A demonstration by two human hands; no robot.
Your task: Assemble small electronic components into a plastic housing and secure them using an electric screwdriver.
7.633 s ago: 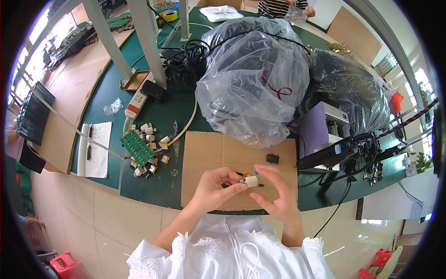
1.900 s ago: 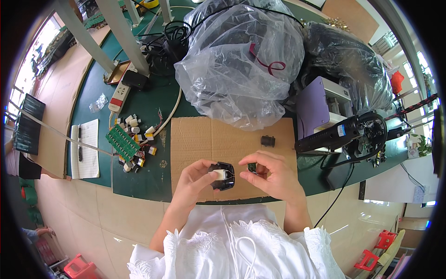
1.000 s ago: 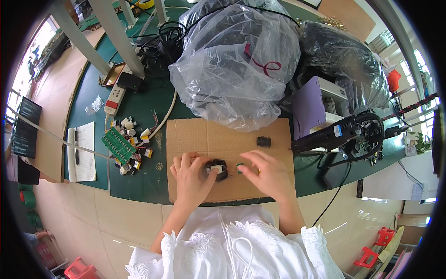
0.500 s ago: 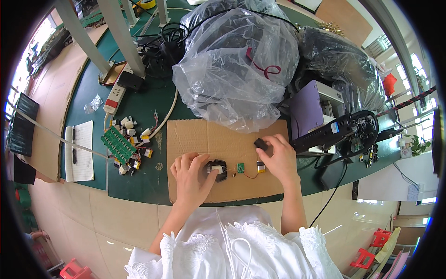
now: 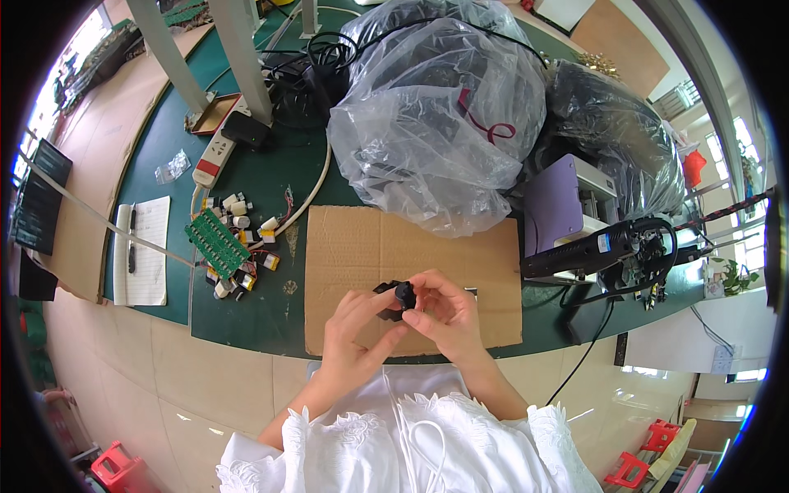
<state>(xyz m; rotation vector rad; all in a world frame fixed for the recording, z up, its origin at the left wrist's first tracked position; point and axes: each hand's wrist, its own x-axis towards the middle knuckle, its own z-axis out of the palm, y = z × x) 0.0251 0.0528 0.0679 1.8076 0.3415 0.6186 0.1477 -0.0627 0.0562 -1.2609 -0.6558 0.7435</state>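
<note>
Head view: handwork near the front edge of a brown cardboard sheet point(image 5: 349, 238).
Left grip point(image 5: 353, 324) clamps a black plastic housing point(image 5: 384, 288), right grip point(image 5: 448, 316) a black rounded piece point(image 5: 404, 294); bare cardboard spreads left and ahead, to the translucent plastic bag point(image 5: 436, 140).

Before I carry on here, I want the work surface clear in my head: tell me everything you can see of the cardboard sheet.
The cardboard sheet is brown, roughly rectangular and looks corrugated. It lies flat on the green tabletop, close to the near edge. A clear plastic bag overlaps part of its far side in view. The left hand and right hand hide its middle; whether they touch it is unclear. A small part, mostly hidden, shows against it beside the right hand.
</note>
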